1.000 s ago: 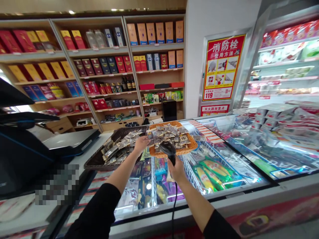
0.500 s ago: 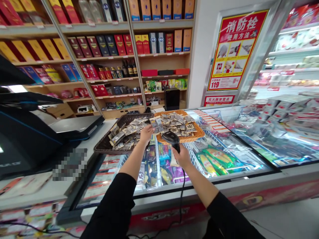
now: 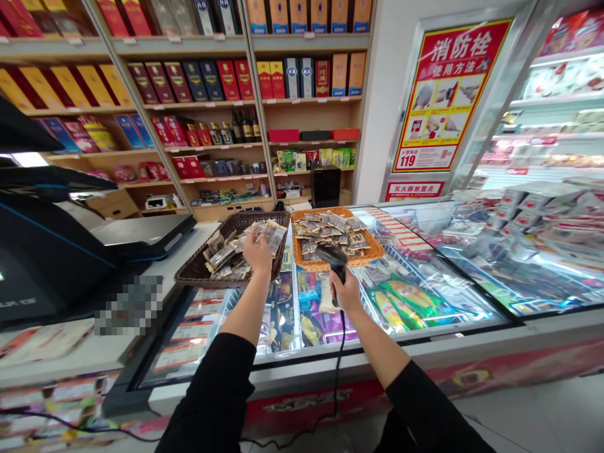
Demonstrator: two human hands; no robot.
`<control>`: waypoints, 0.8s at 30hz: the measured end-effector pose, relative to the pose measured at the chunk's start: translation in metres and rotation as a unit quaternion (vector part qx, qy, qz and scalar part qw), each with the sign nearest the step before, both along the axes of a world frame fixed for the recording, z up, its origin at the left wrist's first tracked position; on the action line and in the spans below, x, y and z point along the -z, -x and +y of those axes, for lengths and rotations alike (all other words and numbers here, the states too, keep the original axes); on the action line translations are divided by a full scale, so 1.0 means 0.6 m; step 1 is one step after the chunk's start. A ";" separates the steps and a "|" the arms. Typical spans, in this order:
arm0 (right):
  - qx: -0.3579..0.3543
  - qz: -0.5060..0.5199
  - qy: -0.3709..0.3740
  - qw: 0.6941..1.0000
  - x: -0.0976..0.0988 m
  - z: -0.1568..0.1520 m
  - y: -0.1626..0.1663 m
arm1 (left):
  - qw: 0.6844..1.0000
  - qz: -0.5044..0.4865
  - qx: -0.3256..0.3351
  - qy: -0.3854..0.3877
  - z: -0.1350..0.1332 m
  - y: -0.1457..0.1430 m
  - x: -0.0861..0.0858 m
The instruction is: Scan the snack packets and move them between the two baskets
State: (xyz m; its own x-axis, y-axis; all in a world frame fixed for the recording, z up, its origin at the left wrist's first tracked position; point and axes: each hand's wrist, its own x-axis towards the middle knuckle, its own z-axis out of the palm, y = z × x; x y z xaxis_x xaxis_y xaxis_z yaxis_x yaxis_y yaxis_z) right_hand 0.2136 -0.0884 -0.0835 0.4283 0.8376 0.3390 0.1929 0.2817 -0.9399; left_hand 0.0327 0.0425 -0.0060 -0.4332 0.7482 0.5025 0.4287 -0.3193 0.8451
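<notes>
My left hand (image 3: 257,253) pinches a small snack packet (image 3: 272,233) and holds it over the dark brown wicker basket (image 3: 191,274), which is full of similar packets. My right hand (image 3: 346,293) is wrapped round the handle of a black corded barcode scanner (image 3: 333,258), whose head points at the orange wicker basket (image 3: 365,256), also heaped with small packets. Both baskets stand side by side on the glass lid of a chest freezer (image 3: 443,296).
A black till terminal (image 3: 51,251) sits on the counter at my left. Shelves of boxed goods (image 3: 212,107) line the back wall. A red fire-hydrant poster (image 3: 446,94) hangs at right, beside an open chiller (image 3: 552,126). The scanner cable (image 3: 336,377) hangs down the freezer front.
My left hand has carried the packet leftward from the orange basket to over the brown basket. The scanner hand has stayed almost where it was.
</notes>
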 end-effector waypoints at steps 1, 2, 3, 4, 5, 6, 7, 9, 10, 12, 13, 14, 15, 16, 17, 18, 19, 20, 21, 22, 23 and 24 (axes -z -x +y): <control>0.006 0.034 -0.003 0.999 0.000 0.002 -0.002 | 0.997 0.018 -0.074 0.006 -0.009 0.005 -0.007; 0.016 0.066 -0.005 0.998 -0.001 0.005 -0.004 | 0.990 0.039 -0.134 0.013 -0.018 0.008 -0.012; 0.027 0.094 -0.005 0.995 -0.002 0.008 -0.008 | 0.983 0.067 -0.169 0.013 -0.025 0.007 -0.018; 0.038 0.113 -0.002 0.993 -0.004 0.011 -0.013 | 0.979 0.102 -0.174 0.004 -0.030 0.003 -0.022; 0.046 0.121 0.004 0.992 -0.006 0.015 -0.019 | 0.978 0.146 -0.148 -0.011 -0.032 -0.005 -0.025; 0.050 0.121 0.013 0.991 -0.008 0.018 -0.027 | 0.976 0.195 -0.093 -0.024 -0.033 -0.018 -0.027; 0.051 0.114 0.023 0.992 -0.010 0.020 -0.035 | 0.969 0.246 -0.022 -0.026 -0.031 -0.033 -0.027; 0.044 0.085 0.036 0.995 -0.012 0.023 -0.054 | 0.933 0.340 0.117 0.026 -0.023 -0.072 -0.024; 0.038 0.067 0.037 0.996 -0.012 0.022 -0.063 | 0.907 0.379 0.165 0.075 -0.017 -0.093 -0.021; 0.023 0.046 0.020 0.998 -0.010 0.020 -0.078 | 0.854 0.439 0.218 0.176 -0.007 -0.136 -0.012; 0.016 0.046 0.007 0.999 -0.007 0.019 -0.083 | 0.830 0.463 0.229 0.209 -0.002 -0.156 -0.007; 0.015 0.072 -0.011 0.997 -0.003 0.017 -0.086 | 0.814 0.482 0.232 0.224 0.002 -0.174 -0.003; 0.023 0.097 -0.026 0.995 0.000 0.017 -0.088 | 0.806 0.497 0.228 0.225 0.005 -0.191 0.002; 0.038 0.111 -0.034 0.992 0.003 0.017 -0.089 | 0.804 0.510 0.216 0.218 0.007 -0.206 0.005; 0.054 0.120 -0.040 0.990 0.006 0.019 -0.088 | 0.805 0.518 0.197 0.211 0.009 -0.219 0.008; 0.052 0.122 -0.039 0.990 0.008 0.020 -0.087 | 0.808 0.522 0.175 0.209 0.010 -0.231 0.011; 0.052 0.123 -0.037 0.990 0.010 0.023 -0.085 | 0.810 0.525 0.153 0.211 0.011 -0.242 0.013; 0.049 0.122 -0.033 0.991 0.010 0.025 -0.084 | 0.809 0.530 0.136 0.216 0.012 -0.251 0.015; 0.044 0.120 -0.028 0.991 0.011 0.026 -0.082 | 0.806 0.534 0.124 0.223 0.014 -0.260 0.016; 0.042 0.119 -0.025 0.992 0.011 0.027 -0.081 | 0.803 0.537 0.118 0.231 0.016 -0.267 0.017; 0.039 0.118 -0.023 0.992 0.011 0.028 -0.080 | 0.800 0.537 0.117 0.239 0.018 -0.273 0.017; 0.037 0.118 -0.022 0.992 0.012 0.028 -0.080 | 0.800 0.534 0.120 0.247 0.021 -0.278 0.017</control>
State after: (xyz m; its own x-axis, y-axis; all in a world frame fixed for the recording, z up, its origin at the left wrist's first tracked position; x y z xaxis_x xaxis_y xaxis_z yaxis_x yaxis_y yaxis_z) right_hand 0.2616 -0.0716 -0.0906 0.5598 0.7877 0.2570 -0.0096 0.3164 -0.9486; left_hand 0.1994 0.0554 -0.0160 0.2316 0.9669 0.1071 0.9665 -0.2413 0.0877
